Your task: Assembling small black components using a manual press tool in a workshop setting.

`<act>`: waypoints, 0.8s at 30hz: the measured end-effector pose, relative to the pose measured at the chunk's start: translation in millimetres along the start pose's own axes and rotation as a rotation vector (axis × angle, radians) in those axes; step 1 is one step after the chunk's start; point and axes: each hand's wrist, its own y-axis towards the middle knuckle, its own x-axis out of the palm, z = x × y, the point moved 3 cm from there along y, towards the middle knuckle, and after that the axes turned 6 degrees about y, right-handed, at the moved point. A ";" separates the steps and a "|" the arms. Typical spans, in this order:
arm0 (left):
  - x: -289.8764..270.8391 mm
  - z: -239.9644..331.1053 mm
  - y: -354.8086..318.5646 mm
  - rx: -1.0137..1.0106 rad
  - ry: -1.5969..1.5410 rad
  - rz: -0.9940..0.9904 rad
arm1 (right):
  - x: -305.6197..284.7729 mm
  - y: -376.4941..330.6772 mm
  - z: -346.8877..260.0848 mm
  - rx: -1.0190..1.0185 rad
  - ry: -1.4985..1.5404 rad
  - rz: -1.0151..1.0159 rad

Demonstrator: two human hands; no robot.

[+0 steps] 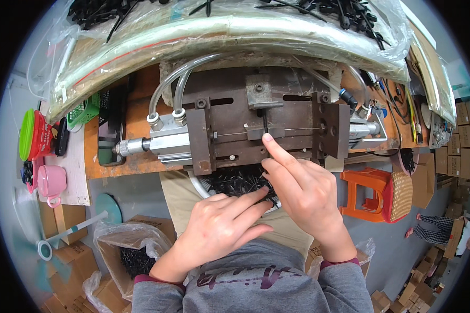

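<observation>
Head view: both hands (266, 203) open, empty-fingered over a lap bowl (201, 189) of small black parts (235, 182).

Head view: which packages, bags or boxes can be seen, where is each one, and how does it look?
Clear plastic bag: across the top, long, holding black parts.
Open cardboard box: lower left by the left hand, brown, lined with clear plastic, black parts inside.
Stacked cardboard boxes: far right, brown.
Small plastic bag: beside the right hand wrist, clear, crumpled.
No screens visible.
</observation>
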 end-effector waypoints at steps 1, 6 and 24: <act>-1.2 0.1 -1.2 0.010 0.002 -0.029 | -0.3 1.2 0.2 -0.005 -0.007 -0.009; -4.1 0.4 -2.8 0.071 -0.005 -0.043 | -9.7 8.7 -3.0 0.017 -0.045 -0.080; 4.2 -1.7 -19.0 0.093 -0.082 0.079 | -145.0 147.1 169.3 0.072 -0.744 -0.171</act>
